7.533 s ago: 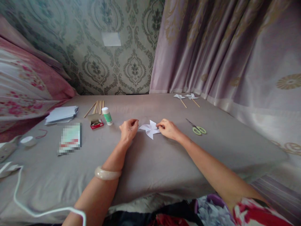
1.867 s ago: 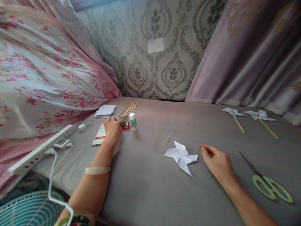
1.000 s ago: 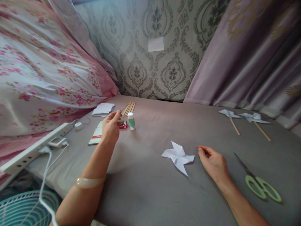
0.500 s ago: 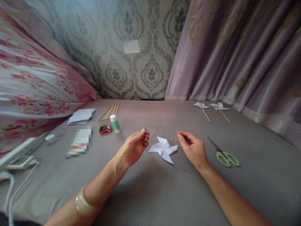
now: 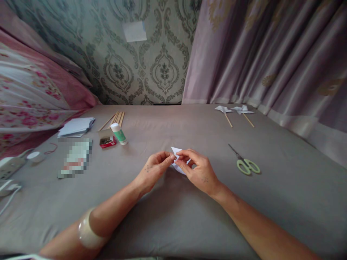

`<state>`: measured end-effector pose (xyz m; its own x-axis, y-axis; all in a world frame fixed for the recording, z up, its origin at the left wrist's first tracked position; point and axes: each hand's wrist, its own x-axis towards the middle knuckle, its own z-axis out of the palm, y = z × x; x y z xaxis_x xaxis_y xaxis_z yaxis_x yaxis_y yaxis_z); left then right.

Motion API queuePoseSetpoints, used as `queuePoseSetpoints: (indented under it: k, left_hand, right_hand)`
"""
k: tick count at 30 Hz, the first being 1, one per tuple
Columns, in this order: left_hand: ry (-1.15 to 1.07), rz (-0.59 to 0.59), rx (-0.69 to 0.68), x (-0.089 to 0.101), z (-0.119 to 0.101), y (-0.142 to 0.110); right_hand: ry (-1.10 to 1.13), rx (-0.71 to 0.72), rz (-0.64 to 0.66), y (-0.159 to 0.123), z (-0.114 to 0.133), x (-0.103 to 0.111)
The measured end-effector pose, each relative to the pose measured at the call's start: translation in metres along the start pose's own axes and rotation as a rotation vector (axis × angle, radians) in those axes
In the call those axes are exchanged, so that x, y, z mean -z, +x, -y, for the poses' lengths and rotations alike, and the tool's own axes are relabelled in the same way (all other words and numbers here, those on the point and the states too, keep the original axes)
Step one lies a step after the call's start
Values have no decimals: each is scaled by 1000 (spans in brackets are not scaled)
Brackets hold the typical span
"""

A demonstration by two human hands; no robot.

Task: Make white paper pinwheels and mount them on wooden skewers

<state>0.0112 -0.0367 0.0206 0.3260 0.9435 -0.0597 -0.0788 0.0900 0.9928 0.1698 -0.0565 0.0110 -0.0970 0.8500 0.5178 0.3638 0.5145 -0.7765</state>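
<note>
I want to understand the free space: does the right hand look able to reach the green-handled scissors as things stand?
Probably yes: nothing visible stands between the right hand and the scissors. The hand's fingers are at the white pinwheel, though, and might need to leave it first.

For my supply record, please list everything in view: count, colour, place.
paper pinwheel: 1, white, centre
pinwheels on sticks: 2, white, far right
scissors: 1, green handles, right
box of small pieces: 1, red, left
capped tube: 1, green-white, beside box
wooden sticks: several, tan, behind box
paper stack: 1, white, left
blurred item: 1, pale green, left
round object: 1, white, left
string: 1, red, left
power strip: 1, white, left
charger with cable: 1, white, lower left
wall: 1, grey-green, behind
wall sheet: 1, white, on wall
curtain: 1, mauve, right
floral cloth: 1, pink-white, left
tablecloth: 1, grey-brown, centre
bangle: 1, pale, lower left
left hand: 1, at paper pinwheel
right hand: 1, holding paper pinwheel
</note>
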Motion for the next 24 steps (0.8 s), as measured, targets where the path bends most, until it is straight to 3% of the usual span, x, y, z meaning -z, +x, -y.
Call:
queuePoseSetpoints:
  k: [14, 24]
  left_hand:
    - [-39, -13, 32, -3, 1, 2]
    - [39, -10, 25, 3, 2, 9]
  right_hand:
    - [37, -130, -24, 1, -4, -5]
    - [147, -110, -47, 6, -5, 0]
